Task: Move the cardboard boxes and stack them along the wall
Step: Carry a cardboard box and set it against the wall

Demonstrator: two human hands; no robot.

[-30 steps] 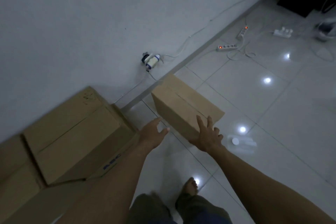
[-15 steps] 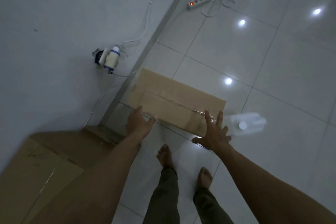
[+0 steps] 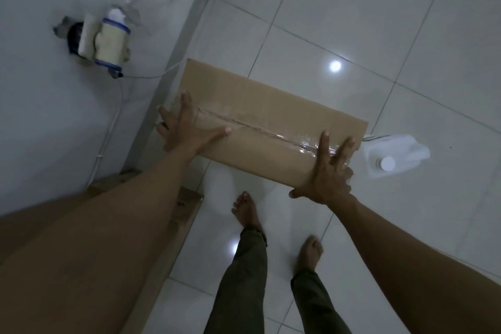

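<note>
A sealed cardboard box [image 3: 260, 106] with clear tape along its top seam lies on the tiled floor, its left end against the base of the wall. My left hand [image 3: 184, 127] lies spread over the box's left end, thumb stretched along the top. At the box's near right corner, my right hand [image 3: 328, 171] presses with straight fingers on the top and its thumb at the near side. A larger cardboard box [image 3: 40, 209] stands against the wall at lower left, mostly hidden under my left forearm.
A white plastic jug [image 3: 393, 154] lies on the floor touching the box's right end. A taped-up fitting [image 3: 108, 38] sticks out of the wall, with a white cable [image 3: 108, 127] running down from it. My bare feet [image 3: 246, 209] stand just in front of the box.
Both hands have come down from reaching onto the two ends of the box. My view has tilted down over the box and closer to it.
</note>
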